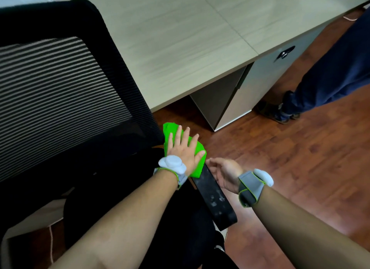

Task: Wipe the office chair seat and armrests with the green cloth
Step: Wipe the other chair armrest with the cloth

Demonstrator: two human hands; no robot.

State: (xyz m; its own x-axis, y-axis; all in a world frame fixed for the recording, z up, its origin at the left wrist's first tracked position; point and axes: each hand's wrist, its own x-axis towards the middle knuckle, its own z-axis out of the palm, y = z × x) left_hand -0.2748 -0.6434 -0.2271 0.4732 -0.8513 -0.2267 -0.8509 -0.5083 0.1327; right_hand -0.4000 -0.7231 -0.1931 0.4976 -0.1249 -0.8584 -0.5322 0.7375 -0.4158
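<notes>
The green cloth (198,166) lies folded over the far end of the black armrest (214,196), just below the middle of the frame. Its long axis follows the pad, with its far tip pointing to the upper left at the edge of the mesh backrest (60,84). The left hand (184,148) presses flat on it, all 5 fingers straight and spread. The armrest runs on bare and smudged toward the lower right, ending in a rounded tip. The right hand (225,173) sits against the pad's right edge, fingers loosely bent; I cannot tell whether it grips. Open wooden floor (290,168) lies right of the armrest, the dark seat (112,174) left. The pale desk (180,38) fills the top, and another person's leg (330,78) stands at the upper right.
</notes>
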